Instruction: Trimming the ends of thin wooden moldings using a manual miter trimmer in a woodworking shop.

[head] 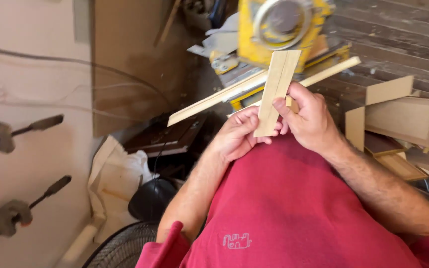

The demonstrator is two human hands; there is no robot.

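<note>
I hold a short, pale wooden strip (277, 89) with a groove down its length, upright in front of my red shirt. My left hand (235, 134) grips its lower end from the left. My right hand (308, 116) pinches its edge from the right, thumb on the face. Behind it, long thin wood strips (209, 99) lie slanted across a yellow power saw (279, 30).
Bar clamps (6, 136) hang on the white wall at left. A brown board (130, 59) leans behind. Cardboard-coloured panels and offcuts (403, 119) are piled at right on a dark plank floor. A fan grille (125, 245) and white cloth bag (115, 183) lie below.
</note>
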